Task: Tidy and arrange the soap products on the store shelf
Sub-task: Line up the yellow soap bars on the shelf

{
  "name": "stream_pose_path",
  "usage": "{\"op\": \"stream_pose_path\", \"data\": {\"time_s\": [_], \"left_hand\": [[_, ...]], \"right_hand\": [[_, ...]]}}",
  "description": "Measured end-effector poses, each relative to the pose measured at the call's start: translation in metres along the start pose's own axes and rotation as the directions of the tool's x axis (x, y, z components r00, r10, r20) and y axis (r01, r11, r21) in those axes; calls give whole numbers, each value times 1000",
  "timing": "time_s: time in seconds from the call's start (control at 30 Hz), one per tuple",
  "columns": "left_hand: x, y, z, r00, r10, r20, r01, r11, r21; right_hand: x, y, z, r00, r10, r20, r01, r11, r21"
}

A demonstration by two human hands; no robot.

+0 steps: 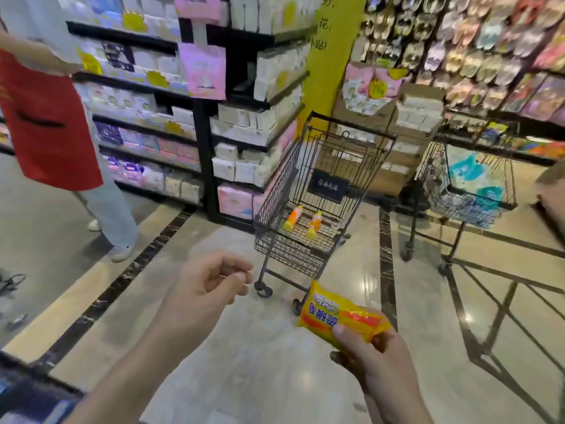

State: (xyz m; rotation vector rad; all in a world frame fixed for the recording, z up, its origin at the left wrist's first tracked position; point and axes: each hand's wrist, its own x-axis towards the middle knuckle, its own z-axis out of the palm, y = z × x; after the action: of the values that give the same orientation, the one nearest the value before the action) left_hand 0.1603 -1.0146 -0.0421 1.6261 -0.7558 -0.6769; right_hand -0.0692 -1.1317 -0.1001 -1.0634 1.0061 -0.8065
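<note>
Holding a yellow soap pack (333, 316) in the right hand (376, 359), the person stands in a shop aisle. Thumb & fingers pinch the pack's near end; the pack is up in the air over the shiny floor (275, 362), not on any shelf. Left hand (208, 289) is loosely curled w/ nothing in it. Just ahead is a black wire cart (315, 203) w/ two orange bottles (293, 218) lying in it. A 2nd cart (467, 182) w/ blue packs stands to the right. Shelves (183, 87) of white boxes are on the left, near someone in a red apron (46, 117).
</note>
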Motion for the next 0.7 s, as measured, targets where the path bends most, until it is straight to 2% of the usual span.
{"op": "stream_pose_path", "data": {"time_s": [0.2, 0.43, 0.7], "left_hand": [[96, -8, 50, 999, -51, 3, 51, 998, 28], [236, -75, 72, 993, -113, 38, 109, 989, 98], [442, -174, 80, 972, -196, -126, 221, 948, 231]], "right_hand": [[112, -16, -5, 997, 70, 31, -68, 996, -56], [254, 2, 21, 985, 173, 3, -171, 972, -159], [444, 36, 56, 970, 233, -73, -244, 899, -365]]}}
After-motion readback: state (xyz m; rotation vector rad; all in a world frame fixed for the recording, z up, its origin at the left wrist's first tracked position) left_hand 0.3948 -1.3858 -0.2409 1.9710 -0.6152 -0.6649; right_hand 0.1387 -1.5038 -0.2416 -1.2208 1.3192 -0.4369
